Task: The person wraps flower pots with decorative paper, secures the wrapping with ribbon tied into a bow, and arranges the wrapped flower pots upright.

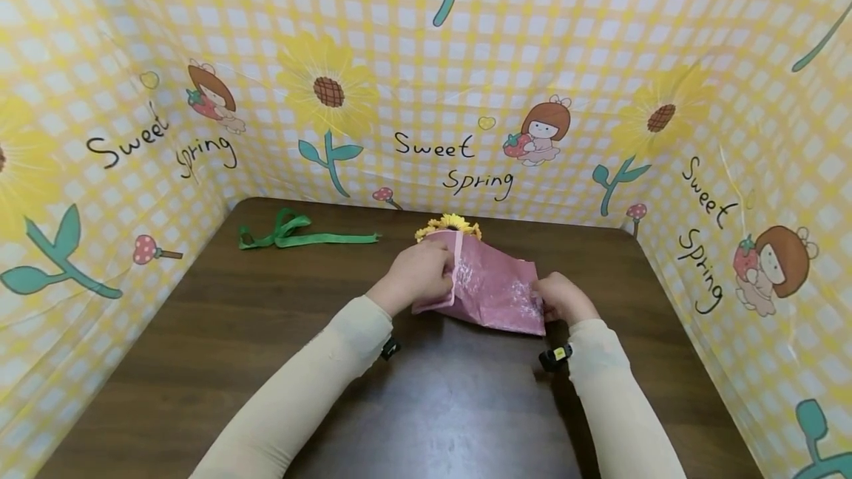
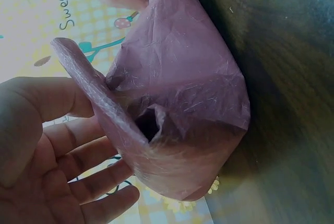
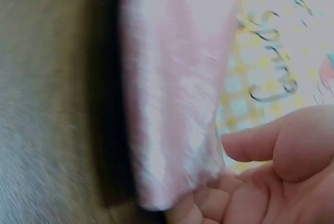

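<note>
Hands: two, one left hand (image 1: 416,272) and one right hand (image 1: 564,298)
Pink wrapper (image 1: 495,283): one, between the two hands
Yellow flowers (image 1: 454,223): at least one, just beyond the left hand; partly covered, so the full number cannot be told
Green ribbon (image 1: 326,239): one, well to the left of the left hand
Sleeves (image 1: 326,361): two, one behind each hand
Black wrist devices (image 1: 555,358): two, one below each hand
Table (image 1: 433,405): one, beneath both hands
Printed girls (image 1: 547,131): three, one beyond the hands, one off each side
Printed mushrooms (image 1: 143,250): three, likewise spread around the hands
</note>
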